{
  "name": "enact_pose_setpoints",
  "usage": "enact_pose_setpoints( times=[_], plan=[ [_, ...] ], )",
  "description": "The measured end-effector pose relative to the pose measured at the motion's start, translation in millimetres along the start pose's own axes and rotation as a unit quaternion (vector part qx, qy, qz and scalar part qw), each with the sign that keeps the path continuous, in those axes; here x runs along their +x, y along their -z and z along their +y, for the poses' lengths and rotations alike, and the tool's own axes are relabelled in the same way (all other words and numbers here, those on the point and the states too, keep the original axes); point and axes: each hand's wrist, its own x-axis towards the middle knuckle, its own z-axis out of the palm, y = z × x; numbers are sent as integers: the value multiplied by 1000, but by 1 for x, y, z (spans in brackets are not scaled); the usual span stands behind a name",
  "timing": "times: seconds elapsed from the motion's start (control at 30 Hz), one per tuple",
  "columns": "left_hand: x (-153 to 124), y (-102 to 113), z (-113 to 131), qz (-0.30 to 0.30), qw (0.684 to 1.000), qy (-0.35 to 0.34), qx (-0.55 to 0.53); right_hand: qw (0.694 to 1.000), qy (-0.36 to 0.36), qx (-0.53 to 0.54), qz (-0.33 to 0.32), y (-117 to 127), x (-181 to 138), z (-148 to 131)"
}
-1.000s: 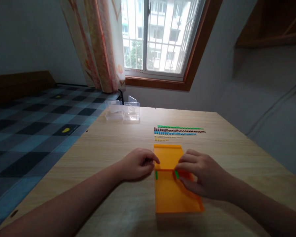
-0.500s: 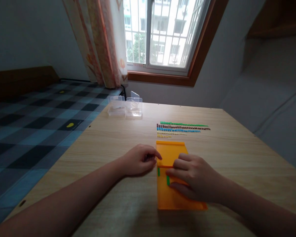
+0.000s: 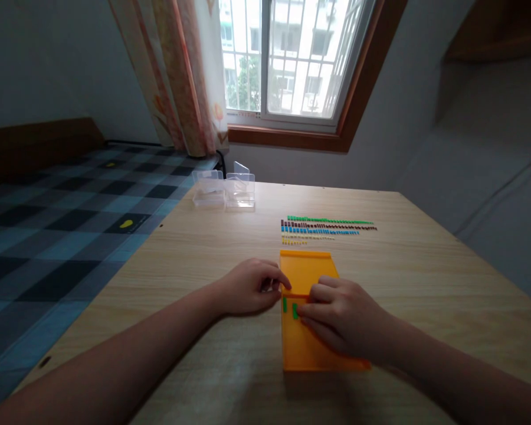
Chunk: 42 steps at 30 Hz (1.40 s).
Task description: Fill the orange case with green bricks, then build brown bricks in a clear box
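A shallow orange tray (image 3: pixel 312 360) with a raised crossbar lies on the table in front of me. Inside its nearer section, one small green strip (image 3: pixel 285 304) stands against the left wall. A second green strip (image 3: pixel 295 311) sits slightly to its right, at the fingertips of my right hand (image 3: pixel 343 319). Thumb and index finger are drawn together there, and the other fingers curl over the tray's right side. My left hand (image 3: pixel 254 286) holds the tray's left edge near the crossbar, index fingertip on the inside and thumb by the outer wall.
Beyond the tray, rows of small green (image 3: pixel 321 220), brown (image 3: pixel 318 226), blue (image 3: pixel 318 231) and yellow pieces (image 3: pixel 292 242) line the wooden table (image 3: pixel 194 354). Clear plastic boxes (image 3: pixel 240 198) stand at the back left. A checked bed (image 3: pixel 71 236) borders the table's left edge.
The second green strip has shifted up and left inside the tray, closer to the first one. My right thumb has closed toward the index finger. The left hand stays at the tray's edge.
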Motion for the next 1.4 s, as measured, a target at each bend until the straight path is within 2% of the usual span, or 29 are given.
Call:
enact_pose_setpoints(
  times=[0.37, 1.03, 1.27, 1.4],
  plan=[
    [1, 0, 0, -2, 1000, 6, 3, 1000, -21, -9, -8, -8, 6, 0],
    [1, 1, 2, -13, 1000, 16, 10, 999, -45, 13, -8, -9, 6, 1],
    [1, 2, 0, -13, 1000, 18, -3, 998, -43, 35, 18, -8, 4, 1],
    [1, 2, -2, -1, 999, 22, -32, 995, -42, 36, 79, -3, 0, 8]
  ],
)
